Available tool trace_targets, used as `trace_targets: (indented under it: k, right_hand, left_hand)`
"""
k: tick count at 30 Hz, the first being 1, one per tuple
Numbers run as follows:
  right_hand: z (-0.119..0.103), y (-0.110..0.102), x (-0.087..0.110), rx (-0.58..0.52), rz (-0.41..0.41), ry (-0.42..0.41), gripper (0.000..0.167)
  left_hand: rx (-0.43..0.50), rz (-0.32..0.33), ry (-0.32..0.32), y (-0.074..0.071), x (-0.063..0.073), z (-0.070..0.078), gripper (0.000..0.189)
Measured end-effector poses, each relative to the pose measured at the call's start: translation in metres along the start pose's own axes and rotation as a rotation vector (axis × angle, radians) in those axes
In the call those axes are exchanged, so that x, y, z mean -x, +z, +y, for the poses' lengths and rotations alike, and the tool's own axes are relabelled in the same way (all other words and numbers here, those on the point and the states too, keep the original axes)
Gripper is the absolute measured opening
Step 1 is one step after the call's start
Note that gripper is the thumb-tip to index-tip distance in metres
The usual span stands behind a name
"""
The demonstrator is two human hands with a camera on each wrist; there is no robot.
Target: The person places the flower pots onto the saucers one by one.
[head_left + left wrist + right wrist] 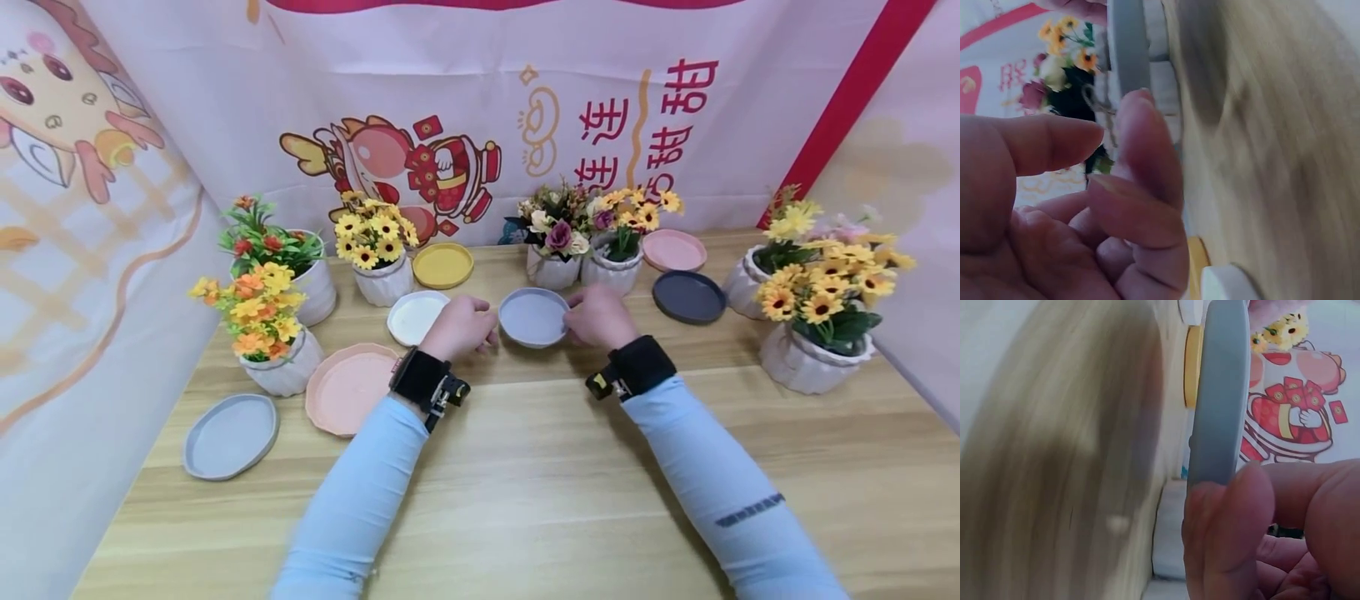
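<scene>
A grey-blue round saucer (533,317) is held just above the wooden table, between the two hands. My right hand (600,318) pinches its right rim between thumb and fingers, as the right wrist view shows. On the other side, my left hand (459,325) is beside the saucer's left rim with loosely bent fingers. In the left wrist view its index fingertip (1138,103) overlaps the saucer's edge, while the thumb (1054,144) stands apart; whether the finger touches is hard to tell. A white saucer (415,317) lies just behind the left hand.
Potted artificial flowers stand left (281,358), behind and right (813,358). Other saucers lie about: pink (348,392), light grey (231,437), yellow (442,266), dark grey (690,297) and a smaller pink one (675,250). Printed cloth (420,75) hangs behind the table.
</scene>
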State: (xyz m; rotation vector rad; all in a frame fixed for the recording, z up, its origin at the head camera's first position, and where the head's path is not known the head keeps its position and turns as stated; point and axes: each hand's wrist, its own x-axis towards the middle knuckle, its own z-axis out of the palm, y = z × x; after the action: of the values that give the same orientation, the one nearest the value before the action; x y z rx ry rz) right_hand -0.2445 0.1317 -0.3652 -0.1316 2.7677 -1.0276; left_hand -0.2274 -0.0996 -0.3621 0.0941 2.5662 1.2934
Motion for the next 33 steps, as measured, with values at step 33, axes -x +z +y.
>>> trace_targets:
  k: [33]
  right_hand:
    - [0.011,0.003,-0.034,-0.274,0.417,-0.091,0.029]
  left_hand:
    - [0.064,-0.026,-0.155,0.011,-0.023,-0.012,0.036]
